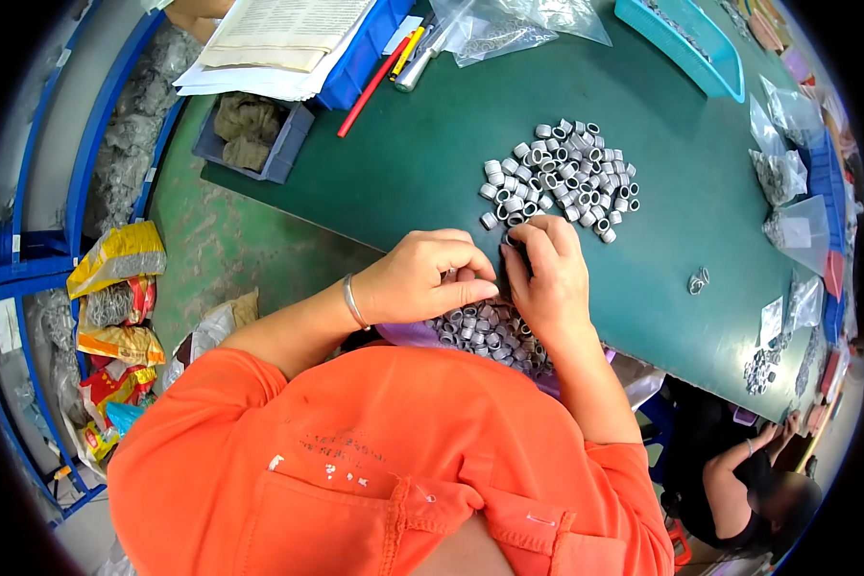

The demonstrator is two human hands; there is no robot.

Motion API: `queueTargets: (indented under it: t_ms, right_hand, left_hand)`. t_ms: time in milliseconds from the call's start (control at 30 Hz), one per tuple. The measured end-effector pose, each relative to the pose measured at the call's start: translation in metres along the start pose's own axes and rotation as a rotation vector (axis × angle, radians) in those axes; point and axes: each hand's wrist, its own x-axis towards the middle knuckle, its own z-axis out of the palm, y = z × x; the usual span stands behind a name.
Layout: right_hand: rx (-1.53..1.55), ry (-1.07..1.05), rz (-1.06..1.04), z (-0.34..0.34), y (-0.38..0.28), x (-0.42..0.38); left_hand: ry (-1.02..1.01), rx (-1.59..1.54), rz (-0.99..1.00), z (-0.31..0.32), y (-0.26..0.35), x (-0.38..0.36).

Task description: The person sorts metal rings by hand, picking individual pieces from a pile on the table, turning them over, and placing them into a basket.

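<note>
A pile of small grey metal rings (571, 173) lies on the green table in front of me. My right hand (554, 278) is at the near edge of this pile, thumb and fingers pinched on one small metal ring (509, 239). To its left, my left hand (437, 276) has its fingers curled and thumb drawn in. Whatever it may hold is hidden. Below both hands, close to my body, are many more metal rings (490, 331) with purple material (408, 334) at their side.
The green table (384, 182) bears a turquoise basket (686, 48), a grey bin (283, 144) with cloth, a red stick (379, 86) and plastic bags (509, 29). A few loose rings (698, 280) lie at right. Another person (730, 480) sits at the lower right. Blue shelving (29, 274) stands left.
</note>
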Motion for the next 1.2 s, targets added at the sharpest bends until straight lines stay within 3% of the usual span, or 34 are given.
queueTargets:
  t_ms: [67, 133, 167, 200, 267, 333, 467, 600, 700, 733, 800, 867, 1067, 1133, 1200]
  right_hand:
    - [-0.010, -0.007, -0.034, -0.004, -0.002, -0.004]
    - [0.421, -0.068, 0.328, -0.012, -0.014, -0.008]
    - [0.660, -0.055, 0.403, -0.009, -0.010, -0.011]
    - [1.044, -0.024, 0.571, -0.009, -0.010, -0.015]
    - [1.326, -0.146, 0.828, -0.019, -0.008, -0.016]
    - [1.386, -0.158, 0.850, -0.022, -0.006, -0.018]
    - [1.524, -0.174, 0.862, -0.021, -0.001, -0.023]
    - [1.494, -0.182, 0.847, -0.022, -0.007, -0.025]
    - [0.970, -0.357, 0.807, -0.030, -0.023, -0.014]
    - [0.971, -0.359, 0.801, -0.028, -0.021, -0.010]
    - [0.175, -0.087, 0.139, -0.019, -0.011, 0.001]
    - [0.083, 0.057, 0.074, -0.008, -0.005, 0.012]
    - [-0.040, 0.071, -0.030, 0.005, 0.009, 0.025]
    - [0.032, 0.073, -0.007, 0.001, 0.012, 0.018]
    - [0.220, 0.066, 0.200, -0.004, 0.008, 0.010]
  left_hand:
    - [0.102, 0.024, 0.009, 0.002, -0.004, 0.000]
    - [0.116, 0.033, 0.010, 0.002, -0.003, 0.002]
    - [0.133, 0.043, 0.006, 0.002, -0.003, 0.003]
    - [0.131, 0.042, 0.005, 0.003, -0.002, 0.004]
    - [0.184, 0.022, 0.063, 0.007, -0.001, 0.006]
    - [0.157, -0.017, 0.022, 0.007, 0.003, 0.007]
    - [0.186, -0.039, 0.130, 0.011, 0.003, 0.008]
    - [0.145, -0.015, 0.129, 0.011, 0.005, 0.005]
    - [0.064, -0.057, 0.118, 0.001, 0.009, 0.000]
    - [0.068, -0.054, 0.119, -0.003, 0.008, -0.002]
    - [-0.128, -0.055, 0.041, -0.007, 0.003, -0.005]
    - [-0.163, -0.007, 0.036, -0.006, 0.000, -0.006]
    - [-0.085, 0.023, -0.015, 0.001, 0.000, -0.005]
    - [-0.039, 0.011, -0.037, 0.001, 0.000, -0.005]
    - [-0.031, 0.021, -0.030, 0.000, -0.002, -0.003]
